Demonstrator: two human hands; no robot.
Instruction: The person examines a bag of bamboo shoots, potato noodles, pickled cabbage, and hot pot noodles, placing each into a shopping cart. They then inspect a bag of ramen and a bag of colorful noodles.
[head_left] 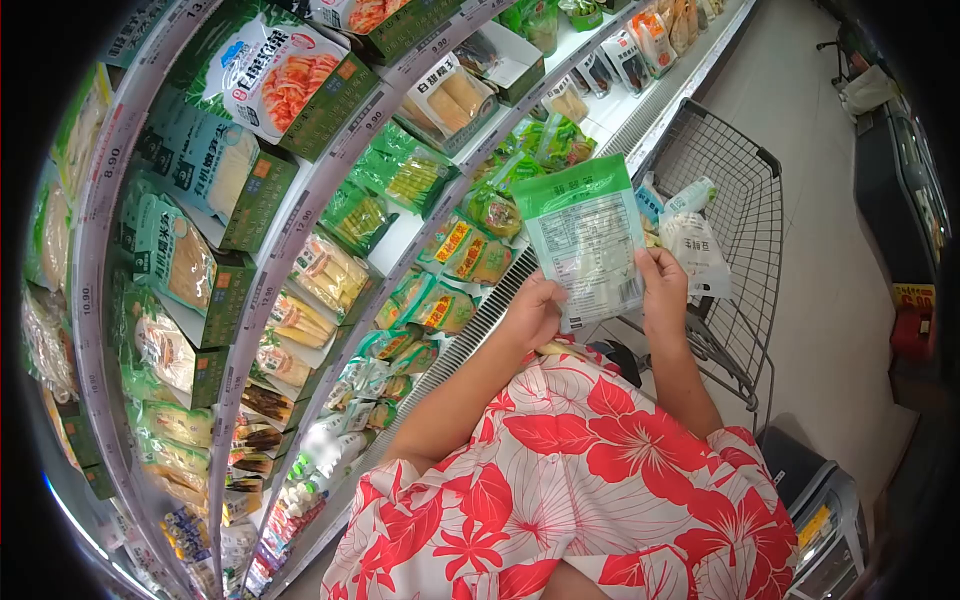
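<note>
A green-topped plastic food packet (590, 235) is held upright in front of me, its side with printed text and a barcode facing me. My left hand (537, 313) grips its lower left edge, with the fingers partly behind it. On the opposite edge, my right hand (661, 278) pinches the packet between thumb and fingers. Just beyond the packet, several packages, among them a white bag (694, 250), lie in a wire shopping cart (745, 190).
Tilted store shelves (300, 225) with packaged vegetables and price strips fill the left side. The cart stands ahead and to the right, on a pale tiled floor (815, 260). A dark display unit (895, 200) lines the far right.
</note>
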